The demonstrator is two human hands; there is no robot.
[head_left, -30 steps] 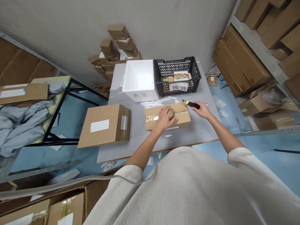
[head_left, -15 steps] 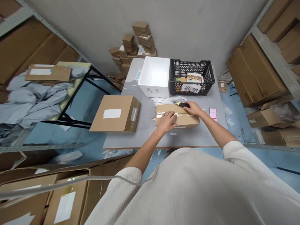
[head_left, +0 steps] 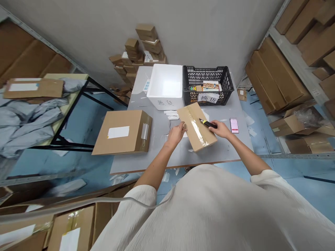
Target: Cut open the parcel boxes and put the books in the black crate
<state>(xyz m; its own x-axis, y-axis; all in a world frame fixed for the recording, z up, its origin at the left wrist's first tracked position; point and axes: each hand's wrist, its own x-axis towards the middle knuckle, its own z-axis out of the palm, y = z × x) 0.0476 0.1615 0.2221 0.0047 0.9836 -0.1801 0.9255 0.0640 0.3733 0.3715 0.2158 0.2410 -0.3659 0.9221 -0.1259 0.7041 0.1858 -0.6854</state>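
A taped cardboard box (head_left: 193, 120) sits slanted on the grey table (head_left: 167, 153), a strip of clear tape (head_left: 196, 129) running along its top. At the box's left edge is my left hand (head_left: 177, 134), its fingers closed against that side. My right hand (head_left: 220, 129) is wrapped round a black and yellow utility knife (head_left: 208, 123). The knife's tip points left over the box top, near the tape; whether it touches the cardboard I cannot tell. My right fingers rest close to the box's right edge.
A larger cardboard box (head_left: 123, 134) stands at the table's left. Behind are a white foam bin (head_left: 164, 101) and a black plastic crate (head_left: 229, 83) holding small packs. A phone (head_left: 234, 126) lies at right, paper scraps (head_left: 171, 115) near the bin. Shelves flank the table.
The taped box has turned from lying crosswise to slanting lengthwise. My left hand has gone from its top to its left edge. The knife stays in my right hand, and the view has shifted slightly.
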